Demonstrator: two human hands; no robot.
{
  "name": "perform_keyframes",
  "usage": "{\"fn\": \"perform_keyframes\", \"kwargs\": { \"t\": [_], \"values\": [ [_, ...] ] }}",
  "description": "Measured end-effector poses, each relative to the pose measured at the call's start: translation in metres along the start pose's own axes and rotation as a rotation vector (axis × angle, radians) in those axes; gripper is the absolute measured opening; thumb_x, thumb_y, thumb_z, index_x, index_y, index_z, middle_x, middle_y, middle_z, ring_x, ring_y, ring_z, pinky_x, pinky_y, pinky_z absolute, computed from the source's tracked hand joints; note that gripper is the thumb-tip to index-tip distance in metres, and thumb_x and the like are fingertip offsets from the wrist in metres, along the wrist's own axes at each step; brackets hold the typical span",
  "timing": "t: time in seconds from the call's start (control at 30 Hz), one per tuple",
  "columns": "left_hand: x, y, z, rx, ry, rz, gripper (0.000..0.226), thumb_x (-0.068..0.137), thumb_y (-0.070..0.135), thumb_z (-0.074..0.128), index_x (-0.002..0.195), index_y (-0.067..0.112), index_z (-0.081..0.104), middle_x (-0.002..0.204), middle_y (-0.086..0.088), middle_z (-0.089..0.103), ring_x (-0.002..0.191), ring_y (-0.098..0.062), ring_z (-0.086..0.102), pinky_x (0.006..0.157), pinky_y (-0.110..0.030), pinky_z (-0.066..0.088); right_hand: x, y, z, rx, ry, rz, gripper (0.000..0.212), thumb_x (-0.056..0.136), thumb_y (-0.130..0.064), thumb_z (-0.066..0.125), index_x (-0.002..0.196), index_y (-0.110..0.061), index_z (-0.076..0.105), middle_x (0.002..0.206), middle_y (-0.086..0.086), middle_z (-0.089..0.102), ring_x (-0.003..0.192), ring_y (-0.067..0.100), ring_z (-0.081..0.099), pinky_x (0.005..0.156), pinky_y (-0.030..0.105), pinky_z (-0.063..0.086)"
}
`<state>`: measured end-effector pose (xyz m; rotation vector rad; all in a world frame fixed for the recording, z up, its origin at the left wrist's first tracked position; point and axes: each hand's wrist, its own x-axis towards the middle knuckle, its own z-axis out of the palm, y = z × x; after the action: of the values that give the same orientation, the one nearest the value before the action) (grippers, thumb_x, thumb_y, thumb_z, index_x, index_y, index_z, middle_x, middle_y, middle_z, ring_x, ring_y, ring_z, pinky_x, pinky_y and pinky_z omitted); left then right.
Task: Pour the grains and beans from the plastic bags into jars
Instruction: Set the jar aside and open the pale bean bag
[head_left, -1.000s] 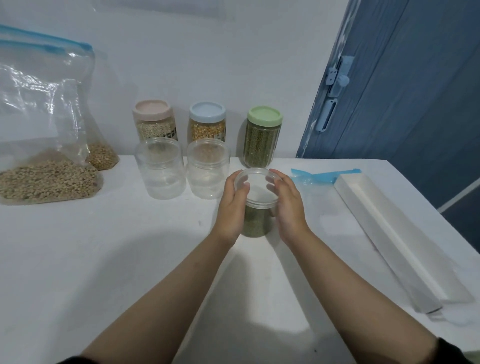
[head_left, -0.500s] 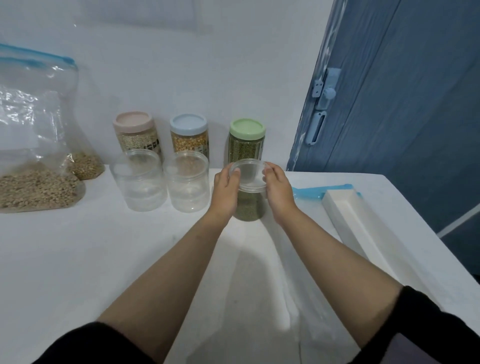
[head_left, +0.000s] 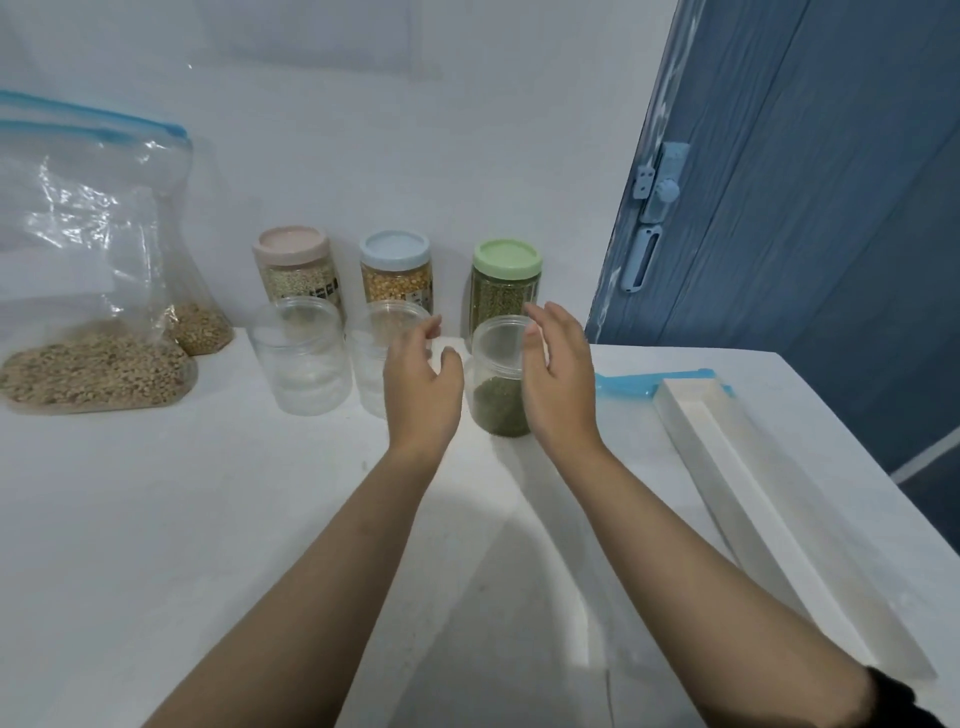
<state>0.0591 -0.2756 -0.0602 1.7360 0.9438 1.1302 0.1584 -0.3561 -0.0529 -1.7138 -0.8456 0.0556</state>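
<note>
A clear lidless jar (head_left: 500, 382), about half full of green beans, stands on the white table (head_left: 208, 519). My left hand (head_left: 422, 392) hovers just left of it with relaxed fingers, holding nothing. My right hand (head_left: 558, 374) is just right of it, fingers straight, apart from the jar. Two empty clear jars (head_left: 301, 361) (head_left: 382, 348) stand to the left. A clear zip bag of tan grains (head_left: 96, 364) lies at far left, with a second smaller bag of grains (head_left: 200, 325) behind it.
Three lidded jars stand by the wall: a pink-lidded one (head_left: 296, 267), a blue-lidded one (head_left: 397, 267), a green-lidded one (head_left: 506, 275). A long white box (head_left: 753, 493) and an empty blue-zip bag (head_left: 628, 384) lie at right. A blue door (head_left: 805, 208) stands beyond the table.
Both hands have let go of the half-filled jar, which they had moved back toward the other jars, and have drawn slightly apart. The camera has tilted.
</note>
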Motion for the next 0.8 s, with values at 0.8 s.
{"fn": "perform_keyframes", "kwargs": {
  "t": [0.8],
  "values": [
    [0.067,-0.064,-0.080,0.479,-0.262,0.272,0.042,0.104,0.026,0.042,0.138,0.002,0.049,0.150,-0.012,0.037,0.143,-0.025,0.026,0.112,-0.039,0.035,0.004,-0.032,0.122,-0.003,-0.231,0.347,0.053,0.108,-0.027,0.033,0.158,-0.017,0.021,0.163,0.004,0.025,0.149,0.022,0.026,0.118,0.034,0.021]
  ]
}}
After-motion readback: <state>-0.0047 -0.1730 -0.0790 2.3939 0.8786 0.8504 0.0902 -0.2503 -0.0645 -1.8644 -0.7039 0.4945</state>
